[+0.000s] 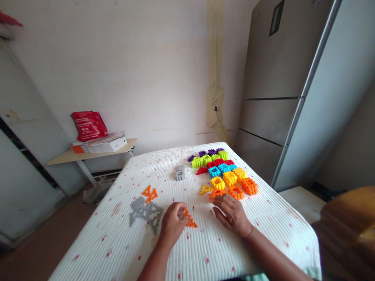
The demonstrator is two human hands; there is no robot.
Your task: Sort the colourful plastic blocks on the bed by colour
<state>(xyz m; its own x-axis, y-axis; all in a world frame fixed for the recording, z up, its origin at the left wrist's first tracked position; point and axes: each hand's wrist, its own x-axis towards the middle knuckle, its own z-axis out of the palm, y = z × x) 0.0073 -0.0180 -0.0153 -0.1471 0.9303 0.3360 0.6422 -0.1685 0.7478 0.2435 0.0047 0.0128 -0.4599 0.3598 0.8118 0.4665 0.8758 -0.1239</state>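
My left hand (174, 221) pinches an orange triangular interlocking plastic piece (191, 221) just above the cloth. My right hand (231, 214) is beside an orange block (216, 194) at the near end of the coloured rows, its thumb apart from the bent fingers. The fingertips overlap the block's near edge in view, and whether they touch it I cannot tell. Left of my left hand lie flat grey pieces (145, 211) in a loose pile, with orange triangular pieces (150, 193) at its far side.
Rows of purple, lime (206, 160), red, blue (215, 171), yellow (230, 178) and orange blocks stand on the right half of the cloth-covered table (123, 249). A grey block (180, 173) stands alone mid-table. A fridge (272, 78) rises at right; a small side table (67, 157) is at left.
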